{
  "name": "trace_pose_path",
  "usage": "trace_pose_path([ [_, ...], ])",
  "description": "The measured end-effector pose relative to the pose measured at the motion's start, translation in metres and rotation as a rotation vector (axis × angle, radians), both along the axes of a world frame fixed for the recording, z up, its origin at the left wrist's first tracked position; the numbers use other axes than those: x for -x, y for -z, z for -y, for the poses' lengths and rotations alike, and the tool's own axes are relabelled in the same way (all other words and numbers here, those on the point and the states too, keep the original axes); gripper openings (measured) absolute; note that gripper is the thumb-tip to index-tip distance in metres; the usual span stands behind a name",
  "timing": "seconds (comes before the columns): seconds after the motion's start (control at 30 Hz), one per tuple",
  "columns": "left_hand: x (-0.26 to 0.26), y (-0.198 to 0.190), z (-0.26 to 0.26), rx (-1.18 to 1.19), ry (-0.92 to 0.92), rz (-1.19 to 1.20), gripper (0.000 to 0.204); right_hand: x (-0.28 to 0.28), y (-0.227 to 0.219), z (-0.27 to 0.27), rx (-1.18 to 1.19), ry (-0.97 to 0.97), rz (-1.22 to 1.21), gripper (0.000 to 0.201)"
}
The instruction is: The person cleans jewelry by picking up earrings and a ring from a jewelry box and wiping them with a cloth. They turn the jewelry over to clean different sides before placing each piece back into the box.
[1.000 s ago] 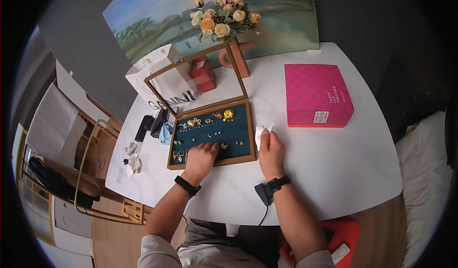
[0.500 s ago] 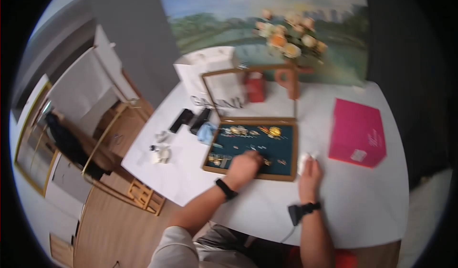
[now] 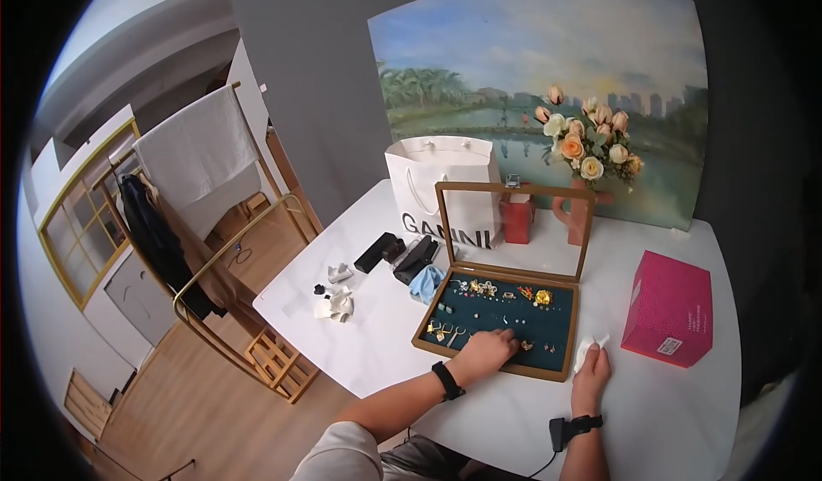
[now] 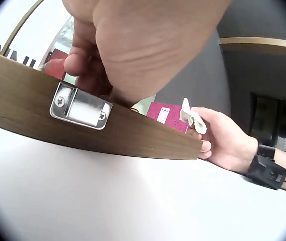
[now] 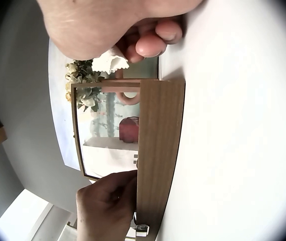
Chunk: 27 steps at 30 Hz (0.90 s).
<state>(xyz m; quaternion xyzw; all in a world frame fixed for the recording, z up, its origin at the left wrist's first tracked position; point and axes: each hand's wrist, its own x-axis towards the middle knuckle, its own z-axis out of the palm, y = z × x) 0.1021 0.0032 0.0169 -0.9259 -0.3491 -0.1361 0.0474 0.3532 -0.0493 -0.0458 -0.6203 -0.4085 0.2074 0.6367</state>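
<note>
A wooden jewelry case (image 3: 572, 331) with a dark green lining lies on the white table, its glass lid (image 3: 586, 237) raised. Earrings, rings and a yellow flower-shaped piece (image 3: 544, 297) sit in rows on the lining. Over the front of the case reaches my left hand (image 3: 484, 357), fingers curled down among the jewelry; I cannot tell whether they pinch a piece. Beside the case's right edge, my right hand (image 3: 589, 387) holds a crumpled white tissue (image 3: 586, 359) between thumb and fingers. A metal latch (image 4: 80, 106) shows on the front in the left wrist view.
A pink box (image 3: 668, 310) stands at the right. Behind the case are a white paper bag (image 3: 445, 177), a red box (image 3: 517, 224) and a flower vase (image 3: 575, 215). Left of it lie a blue cloth (image 3: 425, 285), black cases (image 3: 416, 259) and crumpled white scraps (image 3: 335, 304).
The head view has swung left, so the table and case appear farther right and lower. My left hand stays over the jewelry, and my right hand keeps holding the tissue.
</note>
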Motion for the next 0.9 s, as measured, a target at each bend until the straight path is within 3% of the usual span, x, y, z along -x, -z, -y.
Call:
trace_pose_path([
  [0.1, 0.005, -0.004, 0.002, 0.022, 0.043, 0.086, 0.014, -0.002, 0.003, 0.0, 0.041, -0.028, -0.041, 0.038],
  [0.23, 0.004, -0.012, -0.001, 0.054, -0.058, 0.09, 0.011, -0.002, 0.006, 0.002, 0.074, -0.027, -0.046, 0.036],
  [0.3, 0.004, -0.003, -0.012, 0.063, 0.001, 0.215, 0.013, 0.001, 0.0, 0.003, 0.024, 0.031, 0.014, 0.035],
  [0.37, 0.0, -0.008, -0.014, 0.15, -0.099, 0.243, 0.014, 0.001, -0.017, 0.009, 0.068, 0.051, 0.081, 0.036],
  [0.67, -0.004, -0.007, -0.044, 0.352, -0.125, 0.507, 0.008, 0.007, -0.02, 0.004, 0.052, 0.065, -0.002, 0.039],
  [0.9, -0.007, -0.006, -0.047, 0.325, -0.16, 0.411, 0.012, 0.005, -0.012, 0.002, 0.033, 0.043, 0.014, 0.038],
])
